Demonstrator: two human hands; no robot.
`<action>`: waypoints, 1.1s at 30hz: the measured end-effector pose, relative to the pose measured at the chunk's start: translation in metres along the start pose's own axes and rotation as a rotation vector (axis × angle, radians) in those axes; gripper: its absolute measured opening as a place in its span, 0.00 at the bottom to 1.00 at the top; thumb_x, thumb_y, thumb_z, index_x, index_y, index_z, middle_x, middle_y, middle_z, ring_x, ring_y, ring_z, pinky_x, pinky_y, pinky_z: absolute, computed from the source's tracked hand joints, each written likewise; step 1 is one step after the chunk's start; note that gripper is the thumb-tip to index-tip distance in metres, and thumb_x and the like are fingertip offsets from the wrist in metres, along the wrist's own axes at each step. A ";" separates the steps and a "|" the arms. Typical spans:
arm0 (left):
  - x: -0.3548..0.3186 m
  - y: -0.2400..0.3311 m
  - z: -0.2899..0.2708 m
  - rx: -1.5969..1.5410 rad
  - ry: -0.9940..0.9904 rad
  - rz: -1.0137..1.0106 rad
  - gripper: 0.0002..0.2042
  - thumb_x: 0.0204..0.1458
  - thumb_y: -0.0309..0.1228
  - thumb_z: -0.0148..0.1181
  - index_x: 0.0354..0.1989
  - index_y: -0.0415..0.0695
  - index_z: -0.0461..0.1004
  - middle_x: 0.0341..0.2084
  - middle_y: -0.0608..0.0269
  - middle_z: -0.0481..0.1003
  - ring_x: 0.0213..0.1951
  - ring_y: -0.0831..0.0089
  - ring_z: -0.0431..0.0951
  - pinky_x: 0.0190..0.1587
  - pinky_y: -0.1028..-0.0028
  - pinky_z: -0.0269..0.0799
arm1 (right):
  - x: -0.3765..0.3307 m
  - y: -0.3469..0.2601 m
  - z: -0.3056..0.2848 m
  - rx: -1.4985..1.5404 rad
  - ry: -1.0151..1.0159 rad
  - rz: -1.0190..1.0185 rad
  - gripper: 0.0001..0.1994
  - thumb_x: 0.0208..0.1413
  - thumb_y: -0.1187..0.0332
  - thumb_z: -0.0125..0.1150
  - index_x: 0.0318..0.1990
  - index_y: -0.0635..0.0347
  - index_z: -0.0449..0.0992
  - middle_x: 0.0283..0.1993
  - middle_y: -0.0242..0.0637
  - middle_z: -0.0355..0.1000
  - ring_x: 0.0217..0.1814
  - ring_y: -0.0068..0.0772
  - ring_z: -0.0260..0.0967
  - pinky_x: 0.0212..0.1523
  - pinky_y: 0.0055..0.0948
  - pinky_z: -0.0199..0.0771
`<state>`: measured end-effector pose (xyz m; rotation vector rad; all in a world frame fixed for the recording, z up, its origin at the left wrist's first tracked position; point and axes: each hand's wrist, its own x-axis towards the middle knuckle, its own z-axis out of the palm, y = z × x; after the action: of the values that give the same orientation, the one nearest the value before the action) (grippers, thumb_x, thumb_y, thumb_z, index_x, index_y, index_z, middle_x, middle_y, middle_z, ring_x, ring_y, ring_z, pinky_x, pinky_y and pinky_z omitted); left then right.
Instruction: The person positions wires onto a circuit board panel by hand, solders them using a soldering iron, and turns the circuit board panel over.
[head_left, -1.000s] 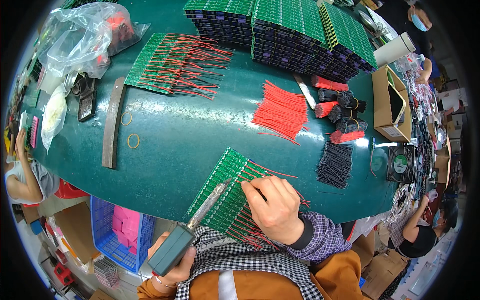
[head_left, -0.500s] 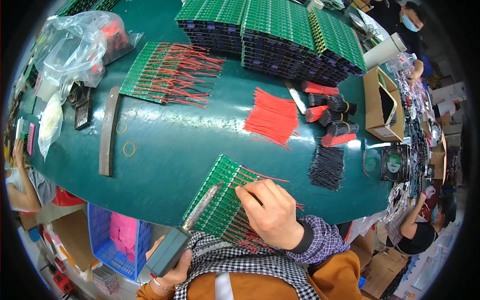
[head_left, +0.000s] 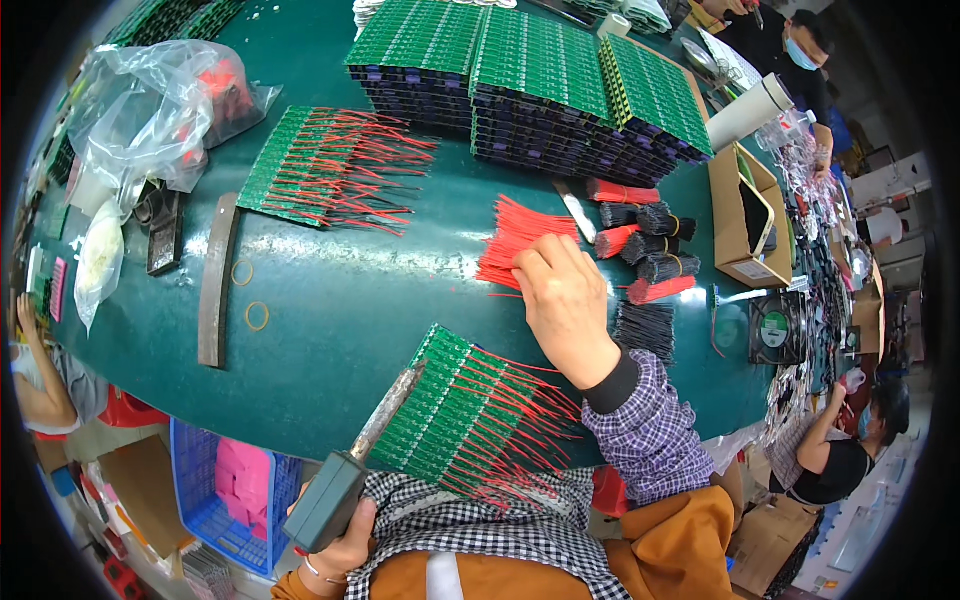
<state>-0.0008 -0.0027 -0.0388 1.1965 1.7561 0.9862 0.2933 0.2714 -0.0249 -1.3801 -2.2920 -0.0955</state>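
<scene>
Right hand [head_left: 562,300] is out over the loose pile of red wires [head_left: 518,243] on the green table [head_left: 330,330], fingers curled down onto the pile's near edge; can't tell whether any wire is actually pinched. Left hand [head_left: 345,545] is closed around the grey handle of a soldering iron [head_left: 350,465], tip resting at the left edge of the green circuit board panel [head_left: 455,415] at the table's near edge. That panel has red wires fanned out off its right side, reaching the checked sleeve. Containers: open cardboard box [head_left: 745,215] at right holds a dark flat object, kind unclear; blue plastic crate [head_left: 215,500] below the table edge holds pink packets; clear plastic bags [head_left: 150,110] at far left hold something red and something white, too blurred to name. Other stuff: second board panel [head_left: 320,165] with red and black wires further back left, stacks of green boards [head_left: 530,85] along the far side, banded bundles of red and black wires [head_left: 650,245] just right of the loose pile, loose black wires [head_left: 645,330] near the right wrist, long metal bar [head_left: 215,280] and two rubber bands [head_left: 250,295] at left, small black fan [head_left: 775,330] at right. Other people sit at the left, far right and lower right edges.
</scene>
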 end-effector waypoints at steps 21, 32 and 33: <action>0.000 0.004 -0.010 0.403 -0.043 0.420 0.16 0.60 0.20 0.61 0.57 0.29 0.74 0.32 0.59 0.77 0.26 0.75 0.73 0.29 0.72 0.69 | 0.015 -0.060 -0.045 -0.414 -0.318 -0.285 0.04 0.44 0.67 0.64 0.25 0.55 0.78 0.27 0.30 0.70 0.35 0.30 0.69 0.31 0.30 0.67; -0.010 0.000 -0.011 0.205 -0.002 0.244 0.16 0.60 0.20 0.62 0.56 0.28 0.74 0.30 0.59 0.76 0.25 0.75 0.72 0.29 0.73 0.68 | 0.018 -0.066 -0.026 -0.450 -0.384 -0.334 0.03 0.42 0.67 0.66 0.24 0.55 0.81 0.26 0.30 0.70 0.35 0.32 0.69 0.28 0.30 0.67; -0.010 0.000 -0.011 0.238 0.005 0.260 0.16 0.60 0.20 0.62 0.56 0.28 0.74 0.30 0.59 0.76 0.25 0.75 0.73 0.29 0.73 0.68 | 0.017 -0.067 -0.027 -0.465 -0.366 -0.340 0.04 0.42 0.67 0.66 0.24 0.55 0.80 0.27 0.29 0.69 0.35 0.32 0.68 0.29 0.29 0.66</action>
<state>-0.0077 -0.0140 -0.0328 1.6062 1.7900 0.9451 0.2387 0.2446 0.0182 -1.2762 -2.9337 -0.5563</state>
